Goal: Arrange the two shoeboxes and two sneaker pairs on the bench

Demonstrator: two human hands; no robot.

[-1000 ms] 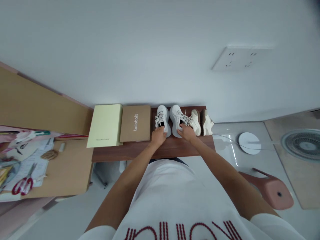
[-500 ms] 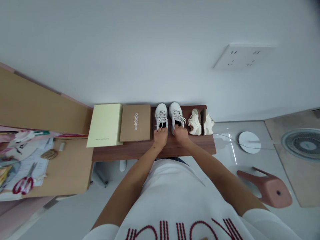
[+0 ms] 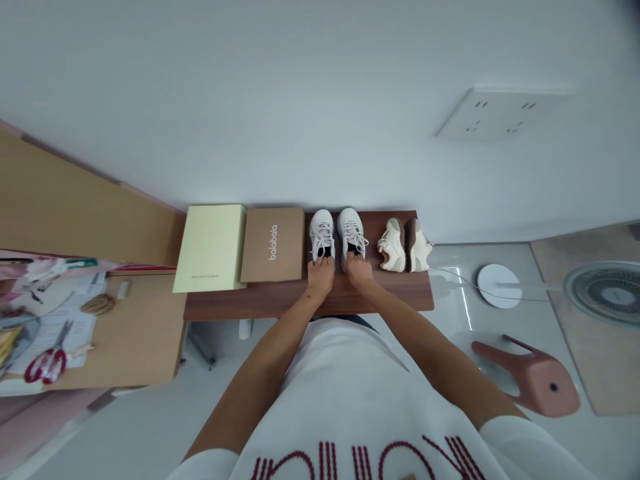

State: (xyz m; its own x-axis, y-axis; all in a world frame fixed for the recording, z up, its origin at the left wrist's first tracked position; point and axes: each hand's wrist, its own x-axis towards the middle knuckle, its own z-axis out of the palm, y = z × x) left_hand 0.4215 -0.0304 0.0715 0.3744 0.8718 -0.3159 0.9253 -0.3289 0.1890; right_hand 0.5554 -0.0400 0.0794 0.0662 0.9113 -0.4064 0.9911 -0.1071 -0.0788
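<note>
Hands are apart, forearms converging: left hand clamps the heel of one white lace-up sneaker, right hand that of its matching mate. Tilted outward a second ago, both now sit level beyond the fingers, soles apparently seated on the dark-brown wooden counter.

Before the left hand stands one shoe on the bench; before the right hand, another shoe. Left of both: a near box, a far box, then a table bearing scissors. Right: a second pair of shoes.
</note>
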